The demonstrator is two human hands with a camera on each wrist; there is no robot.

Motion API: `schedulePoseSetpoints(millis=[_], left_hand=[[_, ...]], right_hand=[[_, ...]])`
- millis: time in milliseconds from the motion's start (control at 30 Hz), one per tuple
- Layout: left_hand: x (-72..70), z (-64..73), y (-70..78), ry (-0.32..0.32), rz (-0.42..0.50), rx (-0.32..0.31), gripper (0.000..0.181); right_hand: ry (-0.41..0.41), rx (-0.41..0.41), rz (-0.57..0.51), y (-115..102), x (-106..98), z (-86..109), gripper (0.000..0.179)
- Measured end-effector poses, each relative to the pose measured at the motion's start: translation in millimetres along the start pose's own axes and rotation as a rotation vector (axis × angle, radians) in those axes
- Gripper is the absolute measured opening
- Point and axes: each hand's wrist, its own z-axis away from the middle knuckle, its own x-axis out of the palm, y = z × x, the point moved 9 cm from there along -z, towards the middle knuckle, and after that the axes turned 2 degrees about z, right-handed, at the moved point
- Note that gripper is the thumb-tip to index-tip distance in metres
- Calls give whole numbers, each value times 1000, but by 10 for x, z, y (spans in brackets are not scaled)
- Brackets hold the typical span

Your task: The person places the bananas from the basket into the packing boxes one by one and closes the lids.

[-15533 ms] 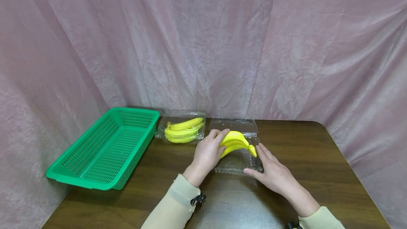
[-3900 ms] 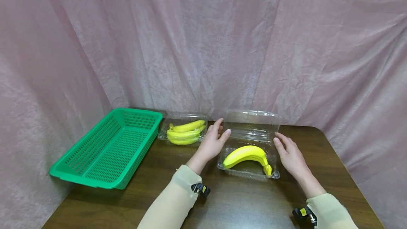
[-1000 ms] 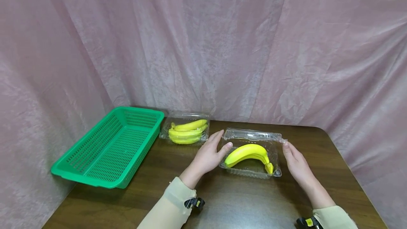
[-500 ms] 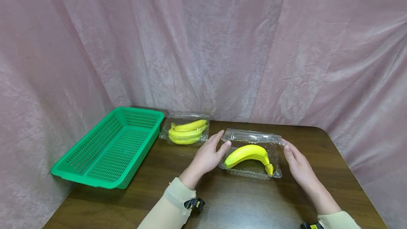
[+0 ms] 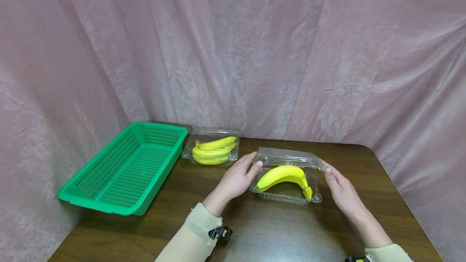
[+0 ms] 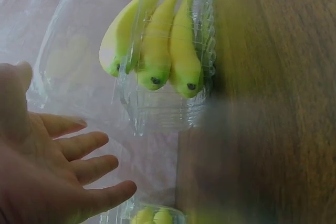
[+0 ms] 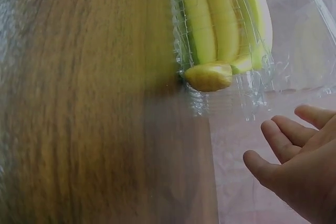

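A clear plastic clamshell box [image 5: 287,200] lies on the table in the head view, with a bunch of yellow bananas [image 5: 283,175] in its base. Its hinged lid [image 5: 289,157] is tilted forward, partway over the bunch. My left hand [image 5: 237,178] is at the lid's left side, its straight fingers [image 6: 86,170] spread in the left wrist view. At the lid's right corner is my right hand [image 5: 342,189], fingers extended. The right wrist view shows that hand's fingers [image 7: 286,135] relaxed beside the box. The banana tips and stem show through the clear walls.
A second clear clamshell box [image 5: 188,155], lid down over more bananas [image 5: 214,151], stands left of the first near the back edge. A green plastic basket [image 5: 134,209] sits at the far left. Pink curtains [image 5: 255,51] hang behind the brown wooden table [image 5: 269,229].
Earlier my left hand held the bananas above the box; now they lie inside. The lid stood raised at the back and has swung forward, tilting slightly further over the last second.
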Motion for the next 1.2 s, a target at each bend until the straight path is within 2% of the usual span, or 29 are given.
schedulePoseSetpoints(millis=[200,433,933,1200], left_hand=[[37,5,2,-54,-7,6,78],[29,-21,-36,-36,7,14,74],[60,-33,-108,-54,32,27,72],[110,-30,-152,-116,-8,19,78]], right_hand=[[1,-17,-22,-11,12,-30,59],[1,-45,-49,-17,59,-89,59],[-33,33,-25,72,127,-109,61],[-53,47,-8,69,142,-100,61]])
